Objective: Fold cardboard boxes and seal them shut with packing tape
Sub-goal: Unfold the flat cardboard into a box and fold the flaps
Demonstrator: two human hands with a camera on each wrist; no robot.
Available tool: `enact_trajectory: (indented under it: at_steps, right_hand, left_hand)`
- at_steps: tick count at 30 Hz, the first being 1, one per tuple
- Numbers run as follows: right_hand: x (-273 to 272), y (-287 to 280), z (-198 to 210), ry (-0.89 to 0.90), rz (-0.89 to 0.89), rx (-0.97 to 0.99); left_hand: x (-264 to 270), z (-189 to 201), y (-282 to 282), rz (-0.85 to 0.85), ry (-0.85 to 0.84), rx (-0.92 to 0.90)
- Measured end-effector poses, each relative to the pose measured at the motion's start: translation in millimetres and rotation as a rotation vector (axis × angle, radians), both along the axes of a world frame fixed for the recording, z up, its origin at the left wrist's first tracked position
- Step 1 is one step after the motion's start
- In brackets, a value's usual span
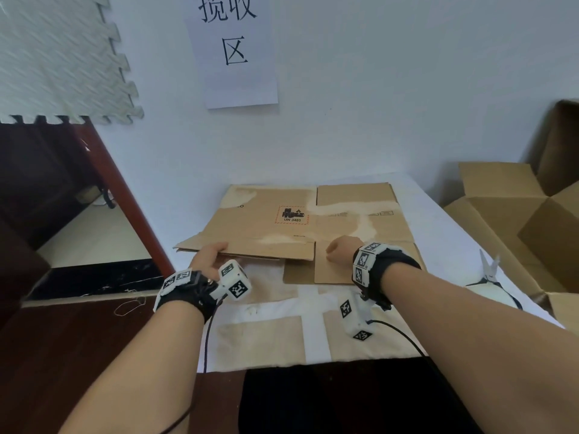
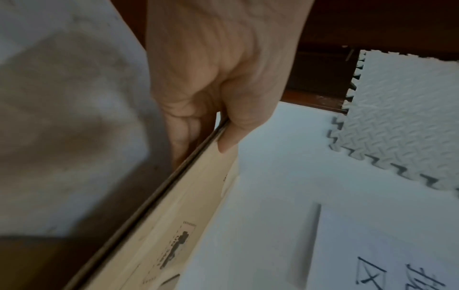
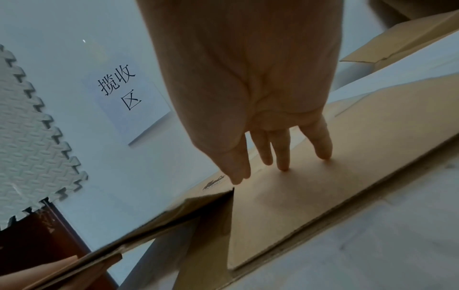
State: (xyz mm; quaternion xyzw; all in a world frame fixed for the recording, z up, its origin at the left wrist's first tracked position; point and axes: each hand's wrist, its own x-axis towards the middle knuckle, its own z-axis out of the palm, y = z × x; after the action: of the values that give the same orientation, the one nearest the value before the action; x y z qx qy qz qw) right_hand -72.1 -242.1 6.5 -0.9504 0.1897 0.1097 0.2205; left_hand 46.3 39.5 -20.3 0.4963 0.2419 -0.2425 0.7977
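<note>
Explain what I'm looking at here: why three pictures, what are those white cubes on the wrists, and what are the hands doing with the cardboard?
No robot here: a person works with bare hands. The large picture comes from a head camera looking down. The other two come from cameras strapped to each wrist; the white marker cubes are part of those wrist units.

On the white table lies a flattened cardboard box with a UN 3481 battery label. The left hand pinches the box's near-left flap edge, thumb on top and fingers beneath. The right hand presses straight fingers on the near-right flap.

To the right stand open cardboard boxes, and white-handled scissors lie on the table.
</note>
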Motion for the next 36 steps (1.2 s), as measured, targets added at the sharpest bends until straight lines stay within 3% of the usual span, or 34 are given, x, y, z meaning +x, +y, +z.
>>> enact_trajectory:
  at_steps: [6,12,17,20,24,27,30,36]
  right_hand:
    - [-12,-11,36,-0.181,-0.037,0.004]
    - [-26,-10,93,-0.387,-0.035,0.008]
    - [-57,-12,146,-0.593,-0.023,0.043]
    - [-78,-12,181,-0.711,-0.022,0.079]
    - [-102,-9,219,-0.855,-0.001,0.156]
    - [-118,-5,239,-0.949,-0.022,0.366]
    - [-128,-5,253,-1.000,-0.095,0.558]
    - [-148,-9,273,-1.011,-0.071,0.729]
  left_hand:
    - [-32,55,-14,0.076,-0.284,-0.081]
    - [-66,155,-51,0.076,-0.696,-0.166]
    - [-110,235,-79,-0.002,-1.080,-0.033]
    - [-135,264,-90,-0.069,-1.266,0.119]
    - [-160,270,-110,-0.110,-1.405,0.324]
    - [-177,262,-130,-0.104,-1.500,0.497]
    - [-189,256,-148,-0.130,-1.568,0.564]
    - [-201,252,-161,-0.089,-1.708,0.680]
